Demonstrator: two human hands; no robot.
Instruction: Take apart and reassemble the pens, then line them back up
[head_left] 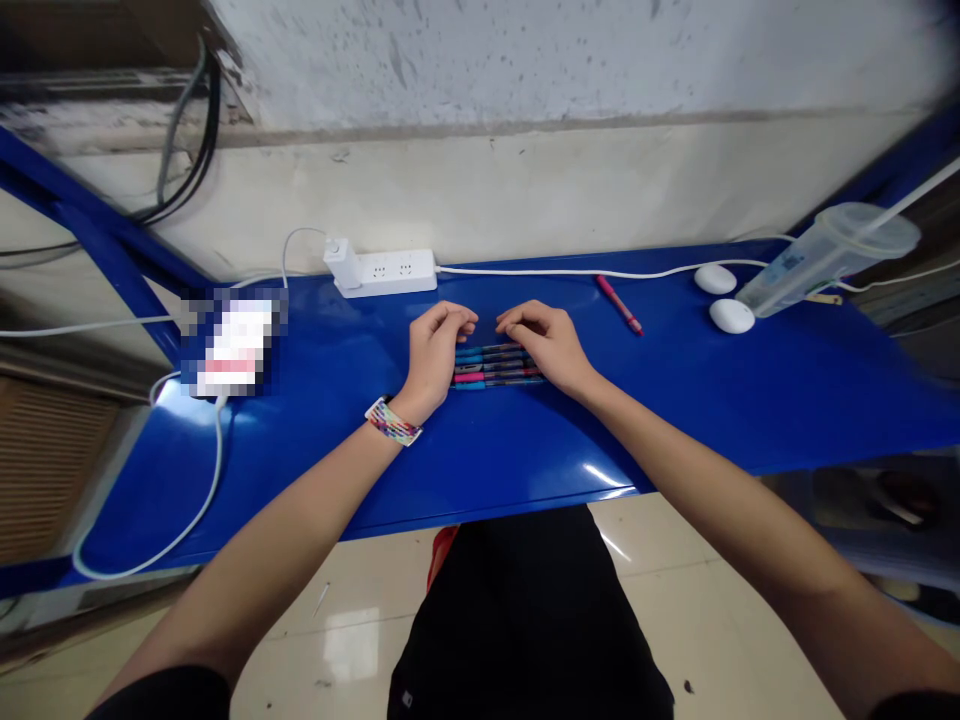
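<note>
Several pens [495,367] lie side by side in a row on the blue table [480,450], some with light blue parts and one with a pink part. At the left ends of the row is my left hand [439,350], its fingers curled inward; whether anything is between the fingertips is hidden. My right hand [549,345] curls in the same way over the right ends of the pens and partly covers them. A gap separates the fingertips of the two hands. Farther right, a pink-red pen [620,305] lies apart, at a slant.
A white power strip [397,270] with a plugged charger stands by the wall. A blurred-out phone [232,345] with a cable is at left. Two white rounded objects [732,316] and a tilted clear container [806,265] are at right.
</note>
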